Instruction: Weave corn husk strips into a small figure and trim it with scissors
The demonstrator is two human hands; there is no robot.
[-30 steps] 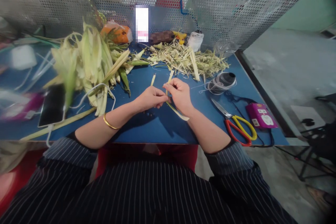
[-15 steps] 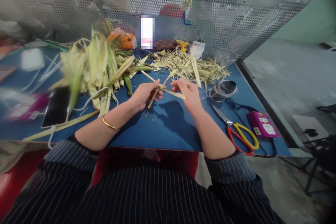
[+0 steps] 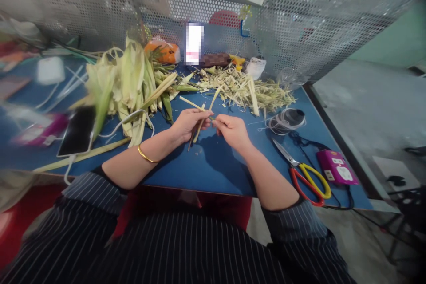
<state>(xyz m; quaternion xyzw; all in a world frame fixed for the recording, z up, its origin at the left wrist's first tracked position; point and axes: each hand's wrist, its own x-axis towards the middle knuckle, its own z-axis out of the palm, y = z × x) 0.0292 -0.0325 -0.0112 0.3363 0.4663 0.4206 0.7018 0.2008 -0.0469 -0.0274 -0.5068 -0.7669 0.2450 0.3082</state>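
Observation:
My left hand (image 3: pixel 188 125) pinches several narrow corn husk strips (image 3: pixel 215 96) where they cross, above the blue table (image 3: pixel 216 173). Pale ends stick up past its fingertips, and others hang below. Close beside it on the right, my right hand (image 3: pixel 233 132) is closed, thumb against fingers, on one strip of the same bunch; most of that strip is hidden by the fingers. The crossing itself is partly covered by my left fingertips. Beyond my left arm lies a heap of whole corn husks (image 3: pixel 129 71). A pile of shredded husk scraps (image 3: pixel 239 91) lies beyond both hands.
Right of my right arm are scissors (image 3: pixel 301 173) with red and yellow handles, a dark spool of thread (image 3: pixel 288 120) and a purple box (image 3: pixel 336 166) with cords. A phone (image 3: pixel 77 131) with a white cable lies left. Perforated metal mesh (image 3: pixel 199 4) rises behind the table.
My right hand has closed in toward my left hand, and its fingers have drawn together on a strip. The strips have shifted in my left hand. The whole view has moved slightly.

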